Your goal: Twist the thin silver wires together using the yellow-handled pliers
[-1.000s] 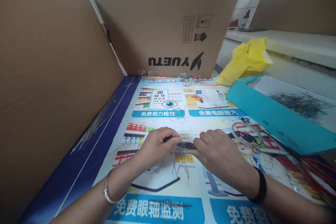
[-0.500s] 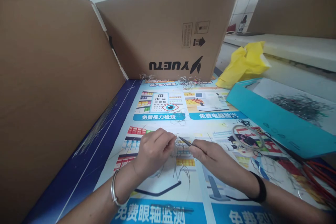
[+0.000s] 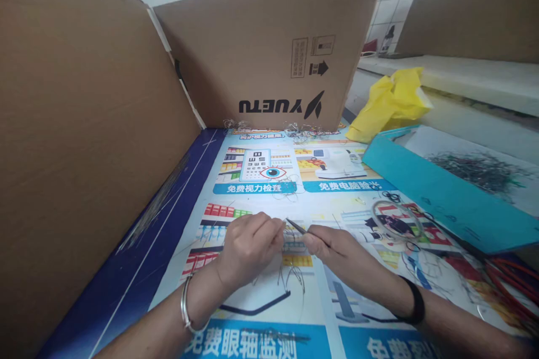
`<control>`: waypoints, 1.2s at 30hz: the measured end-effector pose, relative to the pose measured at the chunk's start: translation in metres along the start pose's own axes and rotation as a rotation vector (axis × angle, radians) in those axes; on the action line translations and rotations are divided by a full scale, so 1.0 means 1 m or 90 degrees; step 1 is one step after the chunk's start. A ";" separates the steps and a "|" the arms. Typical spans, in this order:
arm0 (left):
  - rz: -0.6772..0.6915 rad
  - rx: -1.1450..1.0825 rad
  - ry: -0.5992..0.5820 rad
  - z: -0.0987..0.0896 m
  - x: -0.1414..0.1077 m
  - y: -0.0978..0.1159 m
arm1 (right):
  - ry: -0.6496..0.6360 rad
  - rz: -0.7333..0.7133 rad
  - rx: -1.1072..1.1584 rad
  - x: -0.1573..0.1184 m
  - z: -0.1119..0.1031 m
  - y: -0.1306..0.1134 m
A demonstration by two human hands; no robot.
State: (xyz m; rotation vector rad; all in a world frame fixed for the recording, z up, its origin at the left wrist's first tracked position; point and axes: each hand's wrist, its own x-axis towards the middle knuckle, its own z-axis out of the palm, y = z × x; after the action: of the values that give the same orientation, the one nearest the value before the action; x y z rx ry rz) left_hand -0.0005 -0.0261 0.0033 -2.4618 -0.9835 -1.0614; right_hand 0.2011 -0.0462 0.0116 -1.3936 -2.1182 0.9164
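Note:
My left hand (image 3: 255, 241) is closed in a pinch over the printed sheet; what lies between its fingertips is too small to make out. Just right of it, my right hand (image 3: 330, 244) grips dark pointed tweezers (image 3: 296, 226), whose tip is close to the left fingertips. Thin bent wires (image 3: 295, 277) lie on the sheet below the hands. Another bundle of wires (image 3: 275, 335) is near the front edge, and a small tangle (image 3: 286, 185) sits beyond the hands.
Cardboard panels (image 3: 261, 50) stand behind and at the left. Long straight wires (image 3: 151, 210) lie along the left. On the right are a teal box (image 3: 442, 196) holding dark wire pieces, a yellow bag (image 3: 389, 104), a clear ring (image 3: 397, 220) and red-handled tools (image 3: 511, 286).
My left hand has turned slightly and shifted a little to the right. The right hand and the tweezers are almost where they were.

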 end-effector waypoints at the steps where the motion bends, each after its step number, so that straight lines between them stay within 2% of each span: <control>1: 0.012 0.006 0.013 0.000 0.000 0.000 | -0.006 0.004 0.007 0.000 0.000 0.001; 6: 0.049 0.033 0.033 0.000 0.003 -0.001 | -0.021 0.019 0.030 0.000 0.000 0.001; 16: 0.067 0.023 0.032 0.002 -0.001 -0.002 | -0.029 0.023 0.021 0.001 -0.001 0.000; 20: 0.061 -0.041 0.046 0.003 0.002 -0.006 | -0.029 0.029 0.011 0.001 0.000 0.000; 25: 0.032 -0.189 0.072 0.004 0.006 -0.009 | -0.045 0.037 -0.015 0.000 0.000 -0.003; 31: 0.016 -0.326 0.058 -0.013 0.015 -0.012 | -0.063 -0.013 -0.031 -0.002 0.002 -0.006; 34: -0.040 -0.332 0.064 -0.025 0.022 -0.021 | -0.087 -0.025 -0.041 -0.003 0.004 -0.005; 36: -0.044 -0.326 0.048 -0.028 0.025 -0.023 | -0.083 -0.017 -0.024 -0.003 0.003 -0.004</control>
State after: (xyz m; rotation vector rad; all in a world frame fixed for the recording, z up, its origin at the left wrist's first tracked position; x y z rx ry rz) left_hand -0.0194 -0.0114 0.0406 -2.7626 -0.8601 -1.5840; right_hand 0.1971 -0.0507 0.0123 -1.3541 -2.2542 0.9863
